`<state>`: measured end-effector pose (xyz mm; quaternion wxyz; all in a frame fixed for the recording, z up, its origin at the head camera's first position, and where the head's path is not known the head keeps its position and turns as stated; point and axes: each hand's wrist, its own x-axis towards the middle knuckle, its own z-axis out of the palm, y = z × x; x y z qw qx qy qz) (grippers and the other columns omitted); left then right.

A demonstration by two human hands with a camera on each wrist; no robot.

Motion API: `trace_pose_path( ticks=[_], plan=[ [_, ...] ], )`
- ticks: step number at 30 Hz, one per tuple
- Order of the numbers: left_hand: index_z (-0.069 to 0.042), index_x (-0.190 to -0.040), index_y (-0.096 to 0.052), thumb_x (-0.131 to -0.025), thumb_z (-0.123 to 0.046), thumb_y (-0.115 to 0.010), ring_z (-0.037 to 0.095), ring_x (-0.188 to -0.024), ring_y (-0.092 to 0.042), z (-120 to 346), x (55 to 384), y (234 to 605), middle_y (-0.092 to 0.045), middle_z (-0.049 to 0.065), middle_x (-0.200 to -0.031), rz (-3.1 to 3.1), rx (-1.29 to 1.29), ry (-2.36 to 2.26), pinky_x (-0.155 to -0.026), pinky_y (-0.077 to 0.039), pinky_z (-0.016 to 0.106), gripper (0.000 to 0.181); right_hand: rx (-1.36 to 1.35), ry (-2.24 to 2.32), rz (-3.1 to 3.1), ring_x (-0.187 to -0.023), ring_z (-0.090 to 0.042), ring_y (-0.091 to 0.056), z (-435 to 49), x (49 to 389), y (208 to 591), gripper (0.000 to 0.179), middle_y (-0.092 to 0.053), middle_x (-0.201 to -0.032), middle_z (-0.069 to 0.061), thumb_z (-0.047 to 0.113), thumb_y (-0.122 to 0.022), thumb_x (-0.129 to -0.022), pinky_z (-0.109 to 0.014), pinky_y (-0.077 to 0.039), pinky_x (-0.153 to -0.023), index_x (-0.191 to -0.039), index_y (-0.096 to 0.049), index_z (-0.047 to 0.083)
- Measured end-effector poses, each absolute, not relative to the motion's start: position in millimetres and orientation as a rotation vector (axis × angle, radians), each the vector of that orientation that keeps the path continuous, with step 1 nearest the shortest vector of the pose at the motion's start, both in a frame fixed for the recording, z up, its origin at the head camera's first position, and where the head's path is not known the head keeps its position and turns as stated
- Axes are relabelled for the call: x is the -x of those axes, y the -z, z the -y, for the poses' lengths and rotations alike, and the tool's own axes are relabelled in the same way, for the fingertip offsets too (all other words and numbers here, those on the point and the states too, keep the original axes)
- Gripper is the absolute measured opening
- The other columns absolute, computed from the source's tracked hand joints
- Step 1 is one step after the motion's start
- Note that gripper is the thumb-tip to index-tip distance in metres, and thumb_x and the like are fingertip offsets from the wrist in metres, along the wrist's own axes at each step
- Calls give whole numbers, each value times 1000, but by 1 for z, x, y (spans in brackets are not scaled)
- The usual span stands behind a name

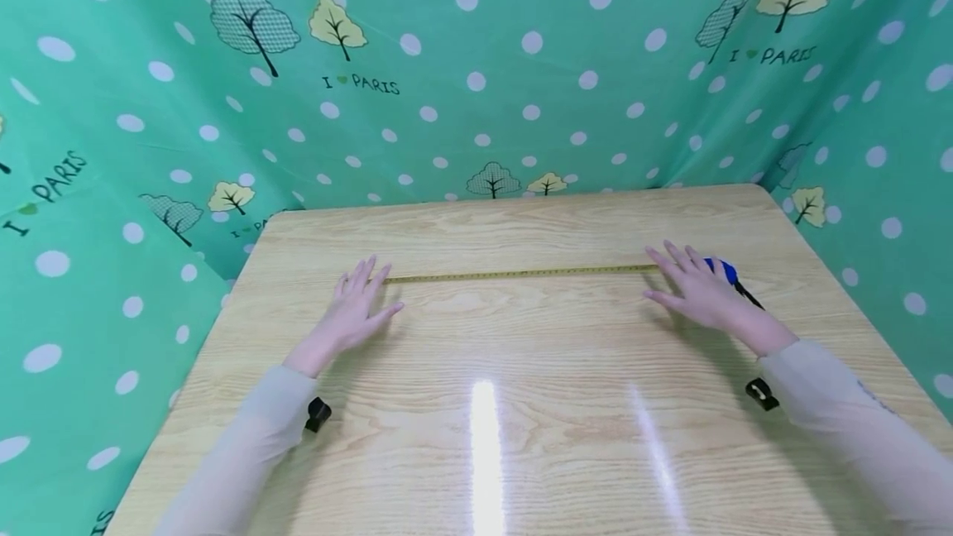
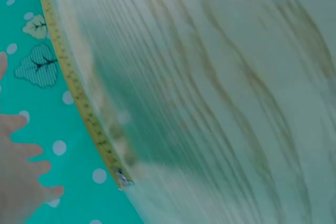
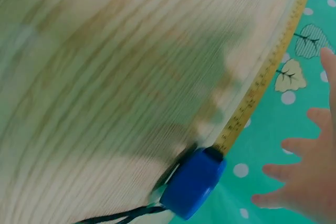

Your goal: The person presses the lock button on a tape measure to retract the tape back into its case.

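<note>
A yellow tape measure blade (image 1: pixel 514 274) stretches across the wooden table from left to right. Its metal end hook (image 2: pixel 124 179) shows in the left wrist view. The blue tape measure case (image 3: pixel 193 183), with a black wrist cord (image 3: pixel 126 214), sits at the blade's right end. My left hand (image 1: pixel 359 309), fingers spread, is over the blade's hook end and holds nothing. Near the case my right hand (image 1: pixel 697 292) is also spread, partly covering the case in the head view. Both wrist views show the fingers apart from the tape.
The light wood table (image 1: pixel 476 337) has rounded far corners and glossy light reflections. Green dotted cloth (image 1: pixel 491 23) printed with trees hangs behind it and at both sides. A small black wrist device (image 1: pixel 318 414) is under the left sleeve, another (image 1: pixel 762 394) under the right.
</note>
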<state>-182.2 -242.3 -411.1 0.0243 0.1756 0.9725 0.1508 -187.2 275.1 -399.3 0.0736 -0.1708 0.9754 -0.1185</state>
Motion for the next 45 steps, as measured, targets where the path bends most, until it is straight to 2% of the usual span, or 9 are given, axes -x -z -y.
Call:
trace_pose_path(
  ticks=[4,11,19,36,45],
  plan=[
    [-5,-141,-18,-90,-44,-44,39,-131,-6,251,187,414,-8,23,-144,-3030,-534,-485,-105,-2,54,69,520,358,-2921,-123,-54,-7,-282,191,400,75,-7,-143,-26,52,-41,-89,-70,-4,-92,-143,-1,18],
    [1,-135,-30,-90,-32,-50,42,-127,-19,266,197,417,-21,27,-139,-3092,-491,-549,-102,-13,57,59,505,401,-2929,-121,-56,-12,-295,198,403,74,-13,-141,-28,46,-47,-88,-71,-8,-91,-142,-14,8],
    [6,-130,-35,-91,-21,-50,44,-119,-32,285,207,423,-34,29,-130,-3129,-423,-590,-97,-22,58,50,495,385,-2917,-120,-56,-14,-304,207,405,72,-15,-139,-31,44,-48,-88,-70,-12,-90,-140,-19,3],
    [7,-123,-46,-90,-11,-51,41,-110,-44,296,219,430,-46,28,-120,-3089,-395,-623,-91,-36,52,37,457,420,-2952,-115,-55,-23,-334,214,416,74,-23,-132,-38,41,-58,-83,-64,-24,-91,-132,-31,-7],
    [7,-116,-52,-89,-8,-52,39,-105,-49,297,222,434,-53,26,-114,-3106,-416,-600,-90,-39,49,31,487,481,-2928,-111,-56,-29,-338,217,416,71,-25,-127,-42,27,-65,-80,-62,-31,-89,-129,-32,-13]
  ],
)
